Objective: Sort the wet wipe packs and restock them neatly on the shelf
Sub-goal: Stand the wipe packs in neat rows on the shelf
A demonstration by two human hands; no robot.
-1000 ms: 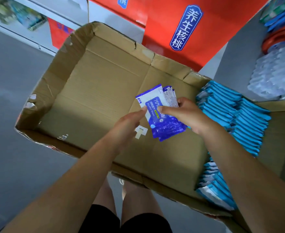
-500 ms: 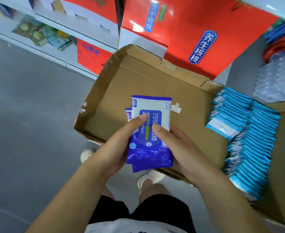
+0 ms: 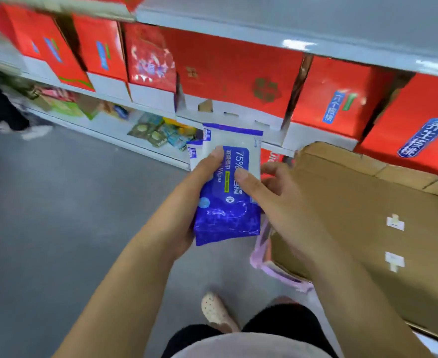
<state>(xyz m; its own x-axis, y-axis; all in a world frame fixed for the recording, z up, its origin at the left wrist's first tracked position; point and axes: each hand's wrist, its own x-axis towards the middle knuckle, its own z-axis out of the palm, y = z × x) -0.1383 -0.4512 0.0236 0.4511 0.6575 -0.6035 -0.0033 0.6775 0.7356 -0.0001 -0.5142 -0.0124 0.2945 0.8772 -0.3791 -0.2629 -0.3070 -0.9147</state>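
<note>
A small stack of dark-blue and white wet wipe packs (image 3: 228, 200), marked 75%, is upright in front of me. My left hand (image 3: 194, 192) grips the stack from the left, thumb on the top pack's face. On the right side, my right hand (image 3: 272, 192) holds the same stack with its thumb on the front and fingers behind. A second pack edge peeks out at the upper left of the stack. The white shelf (image 3: 150, 99) runs across the background.
An open cardboard box (image 3: 355, 202) sits to the right, its floor bare here. Red gift boxes (image 3: 228, 73) fill the shelf above; snack packets (image 3: 158, 130) lie on the lowest shelf. Grey floor (image 3: 57, 215) spreads left. Another person's legs (image 3: 3, 107) stand far left.
I have turned left and up from the box toward the shelf. The stack stays in both hands and has been lifted out over the floor; the light-blue packs have left the view.
</note>
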